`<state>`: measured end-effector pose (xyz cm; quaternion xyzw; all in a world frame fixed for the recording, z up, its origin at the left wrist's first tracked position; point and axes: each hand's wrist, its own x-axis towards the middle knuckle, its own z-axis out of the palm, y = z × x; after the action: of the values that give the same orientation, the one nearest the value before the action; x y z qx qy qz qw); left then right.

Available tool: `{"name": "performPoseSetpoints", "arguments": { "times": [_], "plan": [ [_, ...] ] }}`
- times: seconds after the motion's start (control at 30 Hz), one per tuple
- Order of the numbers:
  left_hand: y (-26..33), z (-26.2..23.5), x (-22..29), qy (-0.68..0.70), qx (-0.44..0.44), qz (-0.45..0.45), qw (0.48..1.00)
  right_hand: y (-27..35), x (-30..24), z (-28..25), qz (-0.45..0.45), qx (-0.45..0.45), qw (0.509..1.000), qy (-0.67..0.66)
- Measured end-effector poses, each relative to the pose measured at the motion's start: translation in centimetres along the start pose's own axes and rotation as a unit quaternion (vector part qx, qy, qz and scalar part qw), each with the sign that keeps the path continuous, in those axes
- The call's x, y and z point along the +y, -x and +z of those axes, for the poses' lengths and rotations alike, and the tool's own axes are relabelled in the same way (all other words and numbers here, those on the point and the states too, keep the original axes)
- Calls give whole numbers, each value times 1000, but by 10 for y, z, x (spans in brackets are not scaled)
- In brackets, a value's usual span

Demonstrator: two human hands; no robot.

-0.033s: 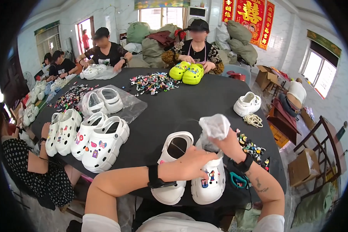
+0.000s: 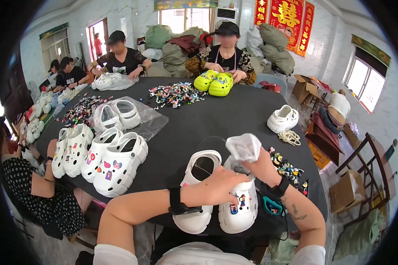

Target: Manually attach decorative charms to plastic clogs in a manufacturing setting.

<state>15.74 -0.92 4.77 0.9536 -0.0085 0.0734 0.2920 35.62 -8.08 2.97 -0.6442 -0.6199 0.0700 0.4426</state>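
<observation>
Two white clogs stand side by side in front of me, toes toward me. My left hand (image 2: 220, 185) reaches across the left clog (image 2: 194, 223) and grips the upper part of the right clog (image 2: 239, 217), fingers closed over it. Small colourful charms sit on that clog's toe. My right hand (image 2: 260, 165) is closed on crumpled clear plastic (image 2: 243, 147), a bag or wrapping, just above the right clog's heel opening. Part of the plastic hangs down into or behind the opening; which one is hidden by my hands.
Decorated white clogs (image 2: 119, 165) stand at left near a seated person. Charm piles (image 2: 177, 94) lie farther back; more charms (image 2: 288, 168) lie beside my right forearm. A white clog (image 2: 283, 118) and cord (image 2: 289, 137) are at right. Across the table (image 2: 199, 119), a co-worker handles lime-green clogs (image 2: 220, 85).
The crumpled plastic in my right hand has shifted slightly left and down. My left hand and the clogs have stayed in place.
</observation>
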Motion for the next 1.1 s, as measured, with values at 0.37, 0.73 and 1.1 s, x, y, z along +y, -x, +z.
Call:
{"name": "performPoseSetpoints", "arguments": {
  "times": [0.37, 0.73, 1.1],
  "plan": [
    [6, 3, -4, -4, 29, 24, 999, 12, -10, -22, 105, -187, 966, -142],
    [5, 7, -7, 30, 75, 24, 996, -2, 0, -5, 253, -213, 921, -205],
    [4, 9, -12, -9, 106, 9, 994, 19, 6, -10, 114, -184, 975, -50]
  ]
}}
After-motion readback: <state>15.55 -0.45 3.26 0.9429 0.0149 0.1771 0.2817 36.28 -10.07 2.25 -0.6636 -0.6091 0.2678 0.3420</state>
